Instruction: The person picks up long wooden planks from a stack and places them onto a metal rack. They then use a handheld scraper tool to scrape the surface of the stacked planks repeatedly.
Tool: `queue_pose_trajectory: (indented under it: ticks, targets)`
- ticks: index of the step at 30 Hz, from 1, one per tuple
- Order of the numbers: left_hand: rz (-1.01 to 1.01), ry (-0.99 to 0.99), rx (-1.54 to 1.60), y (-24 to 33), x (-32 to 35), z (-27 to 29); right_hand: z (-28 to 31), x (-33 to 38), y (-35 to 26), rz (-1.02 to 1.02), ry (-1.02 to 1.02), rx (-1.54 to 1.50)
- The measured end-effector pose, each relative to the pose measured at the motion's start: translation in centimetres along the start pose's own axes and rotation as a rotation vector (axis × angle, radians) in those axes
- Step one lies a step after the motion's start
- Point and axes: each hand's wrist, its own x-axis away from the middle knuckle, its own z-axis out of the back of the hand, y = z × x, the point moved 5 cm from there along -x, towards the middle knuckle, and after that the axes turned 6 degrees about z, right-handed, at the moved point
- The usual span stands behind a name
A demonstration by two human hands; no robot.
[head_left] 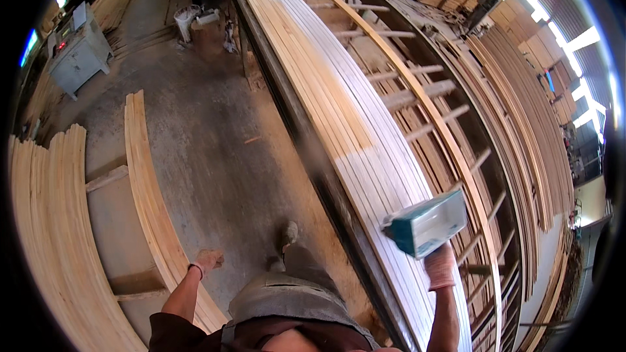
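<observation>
My right hand (441, 266), in a pinkish glove, is closed on a box-shaped teal and white container (438, 227). Its pale, hollow inside shows, and it is tilted over a row of long narrow boards (385, 186). These boards lie side by side on a rack at the right; the near part and far right side look whitish and wet, while a middle stretch is bare yellow wood. Gloved as well, my left hand (209, 260) hangs at my left with its fingers curled and nothing seen in it. The nearest thing to it is a stack of pale boards (149, 176).
A dark rail (293, 127) edges the rack on my side. Rollers (417, 94) and one long loose board (450, 137) lie beyond the boards. More timber (55, 221) is stacked at the left. A grey cabinet (79, 58) and white bucket (186, 21) stand farther off.
</observation>
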Motion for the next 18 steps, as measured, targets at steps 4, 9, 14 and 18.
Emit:
queue_pose_trajectory:
  ticks: [4, 9, 14, 18]
  targets:
    - [0.089, -0.044, 0.232, 5.7, -1.8, 1.7, -1.2, -11.1, -4.7, 0.296, -0.015, 0.253]
    - [0.180, -0.212, 0.480, 6.3, -7.7, 5.3, -0.1, -25.6, -7.6, 0.365, -0.059, 0.220]
    - [0.214, 0.067, 0.242, 13.1, -8.0, 5.4, 4.1, -42.2, -12.4, 0.223, -0.245, 0.107]
    - [0.254, -0.018, 0.217, 20.4, -12.6, 10.1, 6.6, -54.2, -15.0, 0.142, -0.076, -0.097]
